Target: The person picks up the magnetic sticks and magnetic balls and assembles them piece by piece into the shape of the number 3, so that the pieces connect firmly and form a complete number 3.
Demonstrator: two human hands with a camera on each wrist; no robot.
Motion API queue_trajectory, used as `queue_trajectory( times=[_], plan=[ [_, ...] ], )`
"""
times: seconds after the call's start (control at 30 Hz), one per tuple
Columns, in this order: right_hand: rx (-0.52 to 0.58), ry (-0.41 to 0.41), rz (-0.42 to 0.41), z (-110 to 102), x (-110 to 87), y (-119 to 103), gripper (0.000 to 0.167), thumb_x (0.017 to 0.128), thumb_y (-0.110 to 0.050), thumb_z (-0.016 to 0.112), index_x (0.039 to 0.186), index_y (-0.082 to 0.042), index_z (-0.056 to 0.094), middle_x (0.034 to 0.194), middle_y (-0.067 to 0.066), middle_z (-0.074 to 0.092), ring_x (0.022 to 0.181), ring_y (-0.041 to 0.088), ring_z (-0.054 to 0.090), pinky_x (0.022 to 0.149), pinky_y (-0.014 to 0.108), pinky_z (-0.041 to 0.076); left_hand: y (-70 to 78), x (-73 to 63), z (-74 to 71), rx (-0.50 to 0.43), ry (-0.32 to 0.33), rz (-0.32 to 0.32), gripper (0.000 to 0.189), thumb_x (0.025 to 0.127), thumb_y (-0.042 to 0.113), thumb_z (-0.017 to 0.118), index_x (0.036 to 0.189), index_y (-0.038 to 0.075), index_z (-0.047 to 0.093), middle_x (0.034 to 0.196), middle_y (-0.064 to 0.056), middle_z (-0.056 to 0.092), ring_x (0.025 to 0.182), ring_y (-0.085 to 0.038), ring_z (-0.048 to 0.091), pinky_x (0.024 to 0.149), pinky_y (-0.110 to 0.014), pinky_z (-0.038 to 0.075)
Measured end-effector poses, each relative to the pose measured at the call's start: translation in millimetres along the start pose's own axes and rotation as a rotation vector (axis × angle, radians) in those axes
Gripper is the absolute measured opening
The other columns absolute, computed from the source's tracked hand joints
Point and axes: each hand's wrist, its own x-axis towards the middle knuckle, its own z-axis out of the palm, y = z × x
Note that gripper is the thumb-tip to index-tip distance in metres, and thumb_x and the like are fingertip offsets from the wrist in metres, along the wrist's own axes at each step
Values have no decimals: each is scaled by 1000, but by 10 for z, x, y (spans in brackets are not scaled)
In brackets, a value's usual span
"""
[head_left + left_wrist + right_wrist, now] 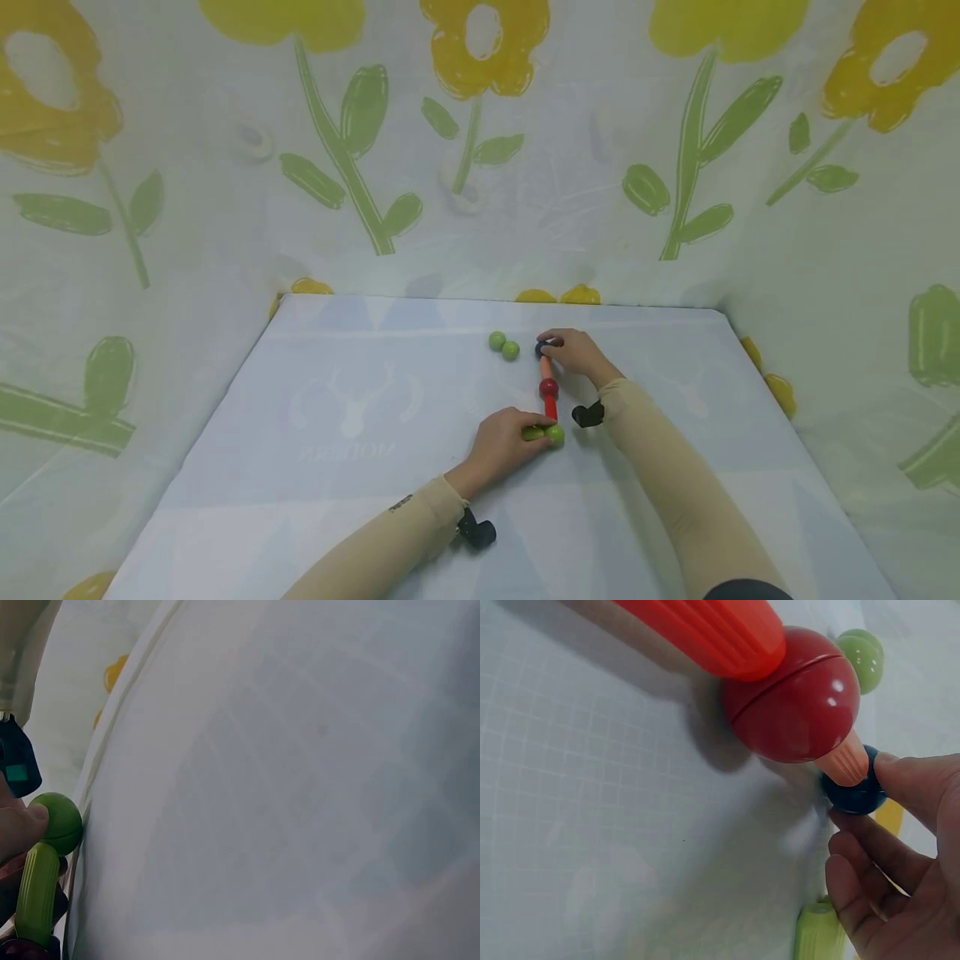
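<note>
A chain of toy balls and ribbed rods lies between the two hands. My left hand [504,443] holds its near end, thumb against a green ball [61,823] joined to a green rod [37,894]. A dark red ball [25,949] shows at that rod's other end in the left wrist view. From the green ball a red rod [551,407] runs away to a red ball [801,697]. Beyond it, a peach rod [845,763] ends at a dark blue ball [853,793], which my right hand [576,350] pinches between thumb and forefinger, other fingers curled.
Two loose green balls [504,345] lie left of the right hand, towards the back edge of the white table [360,333]. A light green ribbed piece [820,934] appears beside the right fingers. Flower-printed cloth [555,167] stands behind and at the sides.
</note>
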Motion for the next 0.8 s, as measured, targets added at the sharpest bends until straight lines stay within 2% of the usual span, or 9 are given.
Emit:
queue_trajectory(
  times=[0.8],
  plan=[
    [5,74,27,88,-85,-6,41,101,-30,63,140,-18,60,134,16,62,120,34,58,98,49,50,20,-6,-8,-11,-16,-10,27,89,35,80,115,28,79,94,13,71,76,-2,51,65,-19,39]
  ],
)
